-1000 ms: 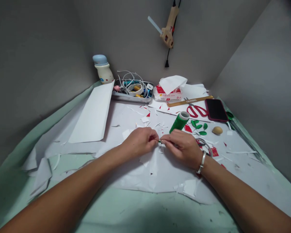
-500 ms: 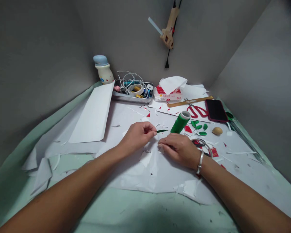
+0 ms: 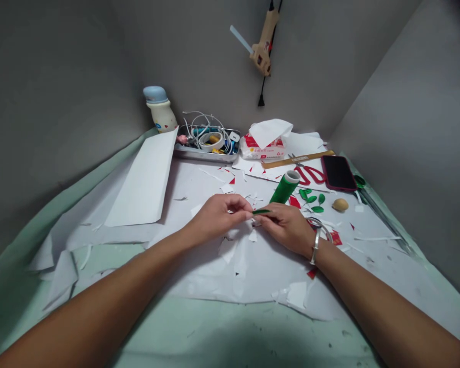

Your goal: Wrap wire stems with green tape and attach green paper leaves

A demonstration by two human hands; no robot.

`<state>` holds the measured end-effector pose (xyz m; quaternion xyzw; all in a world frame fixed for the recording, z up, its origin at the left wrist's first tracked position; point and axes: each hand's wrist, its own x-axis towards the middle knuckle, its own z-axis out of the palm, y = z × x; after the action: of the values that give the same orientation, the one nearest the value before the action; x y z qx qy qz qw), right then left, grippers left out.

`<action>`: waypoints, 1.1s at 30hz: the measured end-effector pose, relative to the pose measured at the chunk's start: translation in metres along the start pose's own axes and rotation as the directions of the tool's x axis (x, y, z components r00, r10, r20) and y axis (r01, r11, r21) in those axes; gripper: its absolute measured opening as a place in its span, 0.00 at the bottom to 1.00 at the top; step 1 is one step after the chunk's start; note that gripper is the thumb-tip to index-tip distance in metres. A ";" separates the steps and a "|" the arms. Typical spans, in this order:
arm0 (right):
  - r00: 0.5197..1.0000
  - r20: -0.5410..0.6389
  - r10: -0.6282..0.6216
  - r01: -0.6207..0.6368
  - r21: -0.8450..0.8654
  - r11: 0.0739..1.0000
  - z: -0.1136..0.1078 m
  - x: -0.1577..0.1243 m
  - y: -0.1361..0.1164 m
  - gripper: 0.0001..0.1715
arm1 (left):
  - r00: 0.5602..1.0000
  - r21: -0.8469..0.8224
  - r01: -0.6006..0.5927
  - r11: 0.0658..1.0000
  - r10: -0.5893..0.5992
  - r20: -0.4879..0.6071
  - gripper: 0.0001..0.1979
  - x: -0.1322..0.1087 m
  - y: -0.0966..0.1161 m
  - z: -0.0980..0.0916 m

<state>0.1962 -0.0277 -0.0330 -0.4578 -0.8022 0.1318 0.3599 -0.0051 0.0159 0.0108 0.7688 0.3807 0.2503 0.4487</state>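
2 pinching: L hand (image 3: 220, 217) & R hand (image 3: 285, 225) on green leaf (image 3: 261, 211), nr green roll (image 3: 284, 187); tissue pack (image 3: 262, 147) print illegible.

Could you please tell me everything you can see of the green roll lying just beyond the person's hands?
The green roll is a smooth, slightly glossy cylinder, perhaps wound tape or paper, with a pale hollow core at its far end. It lies tilted on white paper, far end pointing up and right. Its near end sits close behind the narrow green leaf at the right hand; whether they touch is hard to tell.
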 end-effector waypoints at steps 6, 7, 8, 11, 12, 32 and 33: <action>0.981 0.038 -0.190 0.194 -0.164 0.967 -0.001 -0.002 -0.016 0.10 | 0.988 0.219 0.011 0.976 0.023 -0.153 0.06 0.002 -0.011 0.004; 0.980 0.007 -0.197 0.195 -0.172 0.966 -0.002 -0.001 -0.016 0.10 | 0.991 0.259 -0.008 0.966 0.043 -0.130 0.07 0.001 -0.012 0.006; 0.981 -0.028 -0.190 0.183 -0.171 0.968 -0.003 -0.001 -0.016 0.10 | 0.994 0.289 -0.028 0.957 0.057 -0.093 0.07 0.000 -0.012 0.007; 0.988 -0.119 -0.099 0.087 -0.108 0.990 -0.006 0.002 -0.009 0.09 | 0.995 0.299 -0.099 0.949 0.086 0.056 0.08 -0.002 -0.009 0.009; 0.989 -0.134 -0.057 0.047 -0.073 0.996 -0.007 0.002 -0.006 0.09 | 0.991 0.275 -0.117 0.954 0.094 0.096 0.08 -0.002 -0.008 0.009; 0.987 -0.121 -0.103 0.090 -0.114 0.989 -0.006 0.002 -0.010 0.09 | 0.963 0.451 -0.268 0.851 0.238 0.124 0.08 -0.002 -0.012 0.010; 0.989 -0.142 -0.051 0.042 -0.064 0.997 -0.007 0.003 -0.006 0.09 | 0.960 0.411 -0.280 0.868 0.238 0.150 0.08 -0.002 -0.010 0.010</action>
<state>0.1960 -0.0295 -0.0233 -0.4579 -0.7884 0.0659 0.4054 -0.0030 0.0120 -0.0025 0.9034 0.2981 0.1820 0.2490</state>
